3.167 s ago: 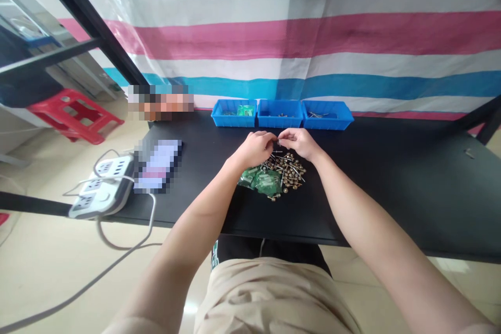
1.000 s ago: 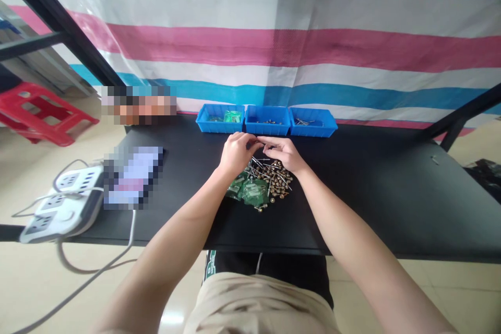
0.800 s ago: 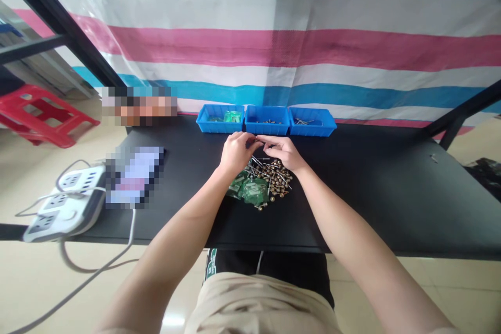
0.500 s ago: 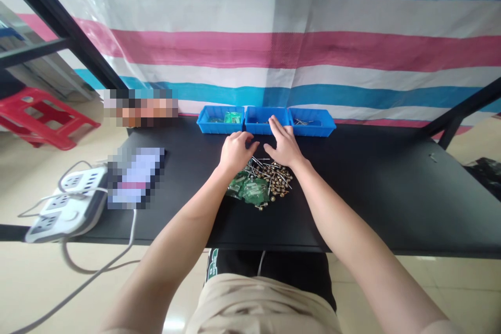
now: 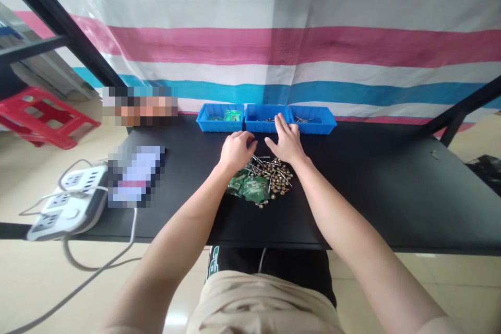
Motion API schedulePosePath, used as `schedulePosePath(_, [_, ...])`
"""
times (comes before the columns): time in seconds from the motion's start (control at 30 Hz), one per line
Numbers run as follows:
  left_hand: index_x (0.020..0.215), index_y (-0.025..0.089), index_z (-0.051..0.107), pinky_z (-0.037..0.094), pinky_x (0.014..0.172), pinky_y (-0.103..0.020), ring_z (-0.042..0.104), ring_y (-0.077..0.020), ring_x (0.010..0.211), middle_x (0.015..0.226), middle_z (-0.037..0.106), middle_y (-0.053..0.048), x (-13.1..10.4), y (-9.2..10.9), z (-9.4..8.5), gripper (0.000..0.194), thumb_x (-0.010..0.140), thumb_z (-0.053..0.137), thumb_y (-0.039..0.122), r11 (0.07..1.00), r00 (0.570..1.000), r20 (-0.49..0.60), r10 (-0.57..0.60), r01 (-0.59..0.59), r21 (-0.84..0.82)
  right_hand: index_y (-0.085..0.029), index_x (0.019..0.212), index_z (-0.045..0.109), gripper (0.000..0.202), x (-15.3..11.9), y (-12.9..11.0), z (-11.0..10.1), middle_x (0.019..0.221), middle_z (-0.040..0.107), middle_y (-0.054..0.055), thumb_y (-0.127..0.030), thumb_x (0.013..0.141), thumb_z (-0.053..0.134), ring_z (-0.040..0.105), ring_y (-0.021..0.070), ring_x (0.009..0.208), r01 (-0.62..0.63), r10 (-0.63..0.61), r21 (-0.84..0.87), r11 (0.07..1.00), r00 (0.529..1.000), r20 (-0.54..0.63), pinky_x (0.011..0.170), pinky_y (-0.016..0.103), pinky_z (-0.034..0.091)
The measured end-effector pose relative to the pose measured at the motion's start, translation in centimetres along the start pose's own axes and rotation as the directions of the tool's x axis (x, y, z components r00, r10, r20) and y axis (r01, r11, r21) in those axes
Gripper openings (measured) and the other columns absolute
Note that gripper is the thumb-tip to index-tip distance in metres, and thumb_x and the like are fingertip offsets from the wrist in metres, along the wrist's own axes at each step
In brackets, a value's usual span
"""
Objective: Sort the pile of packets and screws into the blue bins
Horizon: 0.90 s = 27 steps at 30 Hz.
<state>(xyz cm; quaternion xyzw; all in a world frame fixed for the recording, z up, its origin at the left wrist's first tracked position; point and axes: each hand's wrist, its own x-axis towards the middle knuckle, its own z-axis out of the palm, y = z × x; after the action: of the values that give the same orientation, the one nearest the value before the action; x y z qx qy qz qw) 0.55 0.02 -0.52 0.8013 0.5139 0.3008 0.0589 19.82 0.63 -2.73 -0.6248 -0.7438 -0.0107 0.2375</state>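
My left hand [image 5: 237, 150] hovers at the upper left of a mixed pile, its fingers curled and a gap showing between thumb and forefinger. Nothing can be made out in that gap. My right hand [image 5: 288, 142] is above the pile's upper right, its fingers stretched toward the middle blue bin [image 5: 260, 126] and its thumb spread. No object shows in it. The pile holds brass-coloured screws [image 5: 279, 177], thin silver pop rivets [image 5: 258, 166] and green-printed plastic packets [image 5: 254, 189]. Small brownish pieces lie in the middle bin, partly hidden by my right fingertips.
The left blue bin [image 5: 221, 125] holds green packets; the right blue bin [image 5: 319, 126] holds silver rivets. At left are a power strip [image 5: 66, 201] with cables and a blurred-out phone-like object [image 5: 136, 175]. A striped sheet [image 5: 352, 47] hangs behind the black table [image 5: 376, 188].
My right hand has shifted slightly to the right, uncovering more of the middle bin. My left hand stays almost where it was, and the pile looks the same.
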Motion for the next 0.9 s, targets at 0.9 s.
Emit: schedulePosePath(0.9, [0.091, 0.018, 0.073, 0.052, 0.074, -0.032, 0.066, -0.0218, 0.082, 0.089, 0.072, -0.008, 0.0, -0.1, -0.6, 0.02, 0.088, 0.054, 0.024, 0.998, 0.986, 0.155, 0.055, -0.056, -0.002, -0.021, 0.117, 0.072, 0.037, -1.8, -1.9, -2.6, 0.095, 0.071, 0.007, -0.041, 0.086, 0.065, 0.065, 0.021, 0.086, 0.202, -0.239, 0.162, 0.966, 0.935, 0.263, 0.075, 0.031, 0.046])
